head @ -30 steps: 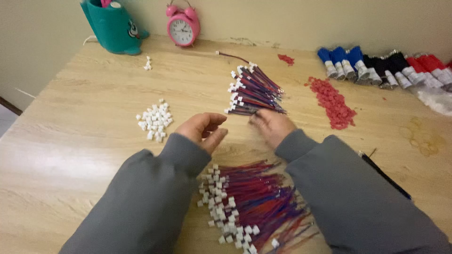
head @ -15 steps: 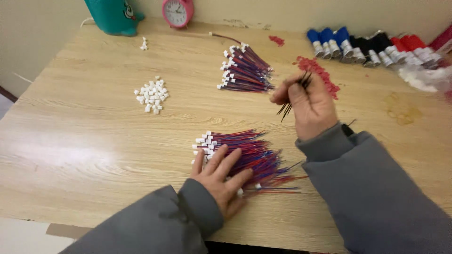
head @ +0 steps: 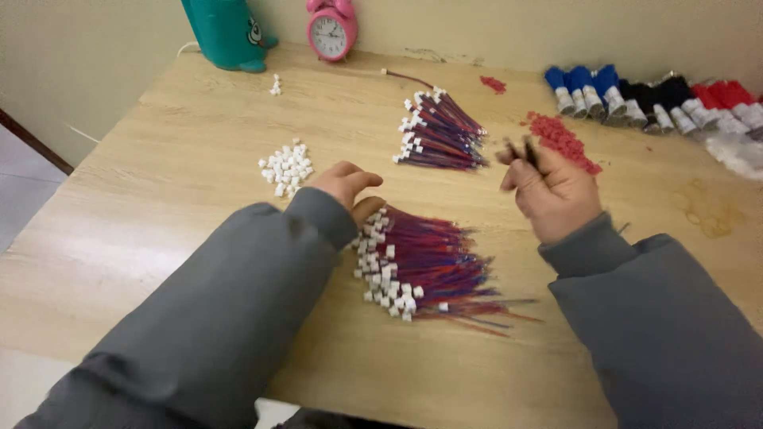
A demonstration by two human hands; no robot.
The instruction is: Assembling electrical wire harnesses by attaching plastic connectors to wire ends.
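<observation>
My right hand (head: 552, 195) is raised over the wooden table (head: 199, 238), blurred, pinching a few thin dark wires (head: 520, 151) between thumb and fingers. My left hand (head: 350, 187) hovers with fingers loosely curled and nothing in it, just above the left end of the near bundle of red and blue wires with white connectors (head: 421, 266). A second such bundle (head: 441, 131) lies farther back. A small heap of loose white connectors (head: 286, 167) sits left of my left hand.
A strip of small red pieces (head: 564, 139) lies beyond my right hand. Spools with blue, black and red wire (head: 652, 99) line the back right. A pink alarm clock (head: 332, 30) and a teal container (head: 226, 32) stand by the wall. The table's left edge drops off.
My left hand has lifted off the near bundle and moved up to its left end. My right hand, still holding wires, has shifted a little nearer and is in motion.
</observation>
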